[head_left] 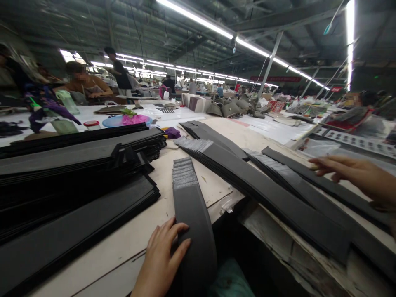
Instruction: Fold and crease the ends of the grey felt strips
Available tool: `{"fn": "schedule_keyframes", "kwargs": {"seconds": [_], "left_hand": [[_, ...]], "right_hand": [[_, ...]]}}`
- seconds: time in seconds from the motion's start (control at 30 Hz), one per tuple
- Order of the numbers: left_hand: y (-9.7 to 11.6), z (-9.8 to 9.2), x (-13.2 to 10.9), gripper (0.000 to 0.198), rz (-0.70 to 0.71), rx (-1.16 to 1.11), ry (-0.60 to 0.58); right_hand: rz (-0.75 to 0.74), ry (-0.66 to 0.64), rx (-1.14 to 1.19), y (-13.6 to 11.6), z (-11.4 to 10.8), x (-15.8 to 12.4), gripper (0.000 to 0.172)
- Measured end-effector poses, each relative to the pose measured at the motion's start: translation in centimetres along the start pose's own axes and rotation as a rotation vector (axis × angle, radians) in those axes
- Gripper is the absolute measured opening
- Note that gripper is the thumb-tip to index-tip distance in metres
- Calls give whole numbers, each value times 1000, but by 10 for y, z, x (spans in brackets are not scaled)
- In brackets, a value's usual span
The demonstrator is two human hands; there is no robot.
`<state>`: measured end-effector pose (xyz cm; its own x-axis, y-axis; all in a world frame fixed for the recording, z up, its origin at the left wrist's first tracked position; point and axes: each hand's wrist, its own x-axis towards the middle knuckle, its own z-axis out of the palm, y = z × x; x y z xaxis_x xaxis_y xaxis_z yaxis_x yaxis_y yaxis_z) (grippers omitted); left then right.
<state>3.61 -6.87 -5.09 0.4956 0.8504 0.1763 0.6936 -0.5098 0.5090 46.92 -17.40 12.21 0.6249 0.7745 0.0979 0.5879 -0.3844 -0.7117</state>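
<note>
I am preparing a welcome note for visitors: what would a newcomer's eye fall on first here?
Probably the thick stacks of dark strips at the lower left. Next, the left hand at bottom centre, touching a fanned grey bundle. Overhead, bright tube lights run from the top edge into the distance.

Long rows of tube lights (198, 20) run beneath the metal roof (83, 24) of a large factory workshop, where workers (119, 72) sit and stand among broad worktables (262, 131), stacks of dark strips (256, 177) fill the foreground and a red banner (275, 78) hangs far back.
</note>
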Motion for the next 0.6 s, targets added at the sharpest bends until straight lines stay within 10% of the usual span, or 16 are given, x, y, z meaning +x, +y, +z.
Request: {"fn": "schedule_keyframes", "kwargs": {"seconds": [0.27, 0.47, 0.6], "left_hand": [[4, -3, -3, 25, 26, 23, 29], [5, -17, -5, 30, 111, 138, -10], [22, -45, 3, 32, 209, 318, -10]], "right_hand": [[-796, -495, 200, -132, 172, -69, 21], [-597, -573, 537, -128, 297, -83, 25], [-409, -625, 706, -118, 326, -77, 37]]}}
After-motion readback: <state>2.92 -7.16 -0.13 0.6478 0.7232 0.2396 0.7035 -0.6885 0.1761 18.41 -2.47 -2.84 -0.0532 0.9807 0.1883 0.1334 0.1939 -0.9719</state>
